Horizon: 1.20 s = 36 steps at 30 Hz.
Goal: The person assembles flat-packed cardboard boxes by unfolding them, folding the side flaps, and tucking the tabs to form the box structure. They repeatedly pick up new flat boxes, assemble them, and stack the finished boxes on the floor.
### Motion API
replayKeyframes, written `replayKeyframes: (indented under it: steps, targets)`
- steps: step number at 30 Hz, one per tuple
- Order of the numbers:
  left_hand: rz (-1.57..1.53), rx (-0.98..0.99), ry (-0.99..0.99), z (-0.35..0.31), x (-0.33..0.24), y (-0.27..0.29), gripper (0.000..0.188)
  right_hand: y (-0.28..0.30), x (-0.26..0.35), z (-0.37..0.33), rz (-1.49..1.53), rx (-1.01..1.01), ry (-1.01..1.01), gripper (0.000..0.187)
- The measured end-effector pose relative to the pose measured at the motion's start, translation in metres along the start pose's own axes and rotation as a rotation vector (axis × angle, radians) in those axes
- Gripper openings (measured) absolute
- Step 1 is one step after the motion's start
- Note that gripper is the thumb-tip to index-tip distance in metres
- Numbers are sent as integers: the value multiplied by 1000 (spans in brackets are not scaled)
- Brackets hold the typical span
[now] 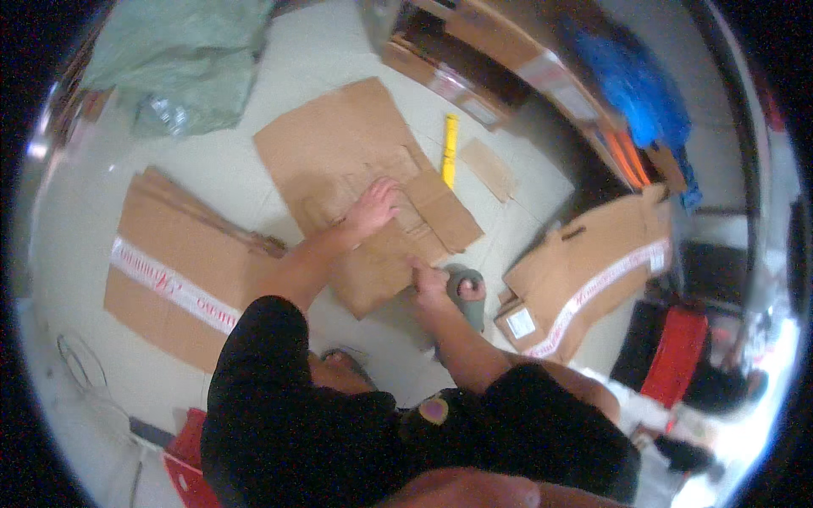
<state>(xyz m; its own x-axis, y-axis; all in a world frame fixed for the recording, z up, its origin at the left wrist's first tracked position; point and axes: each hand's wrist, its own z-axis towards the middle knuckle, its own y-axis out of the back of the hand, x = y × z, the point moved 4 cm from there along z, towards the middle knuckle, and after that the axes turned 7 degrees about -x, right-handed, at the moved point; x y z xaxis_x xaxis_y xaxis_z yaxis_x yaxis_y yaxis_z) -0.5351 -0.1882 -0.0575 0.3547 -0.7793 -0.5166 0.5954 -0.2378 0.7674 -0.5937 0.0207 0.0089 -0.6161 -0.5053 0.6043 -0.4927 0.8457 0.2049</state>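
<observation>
Left of the yellow strip (450, 149), you're seemingly flattening the cardboard sheet (334, 131), left hand (373, 208) spread on it, right hand (430, 279) separately at its edge, grip unclear; next likely needs firm pressing.

Floor (222, 173) opens left of central cardboard (330, 127); yellow bar (450, 151) obstructs right.

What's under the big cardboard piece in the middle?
Pale floor shows around the cardboard piece, but whatever's directly underneath is covered, so I can't tell. The left hand is on top; the right hand is at its edge.
</observation>
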Motion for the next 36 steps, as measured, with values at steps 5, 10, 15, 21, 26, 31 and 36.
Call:
replayKeyframes:
  steps: [5, 10, 15, 21, 26, 31, 36]
  targets:
    - [-383, -134, 296, 3, -1, 72, 34, -23, 43, -52, -42, 280, 247, 53]
    - [-760, -721, 521, 5, 24, 276, 30, -57, 174, -171, -212, 446, 883, 44]
    - [-796, -1153, 331, -111, 37, 505, 40, -129, 186, -315, -473, 667, 1991, 72]
    - [-570, -1810, 799, -355, -31, 615, 60, -208, 29, -337, -785, 872, 2533, 68]
    - [448, -350, 1577, -351, 17, 439, 85, -224, -100, -268, -1286, 1240, 2285, 53]
    - [619, -108, 1454, -366, 61, 332, 90, -232, -94, -244, -1457, 1468, 1961, 59]
    - [588, -93, 1445, -393, 89, 329, 97, -213, 165, -238, -1309, 934, 2263, 56]
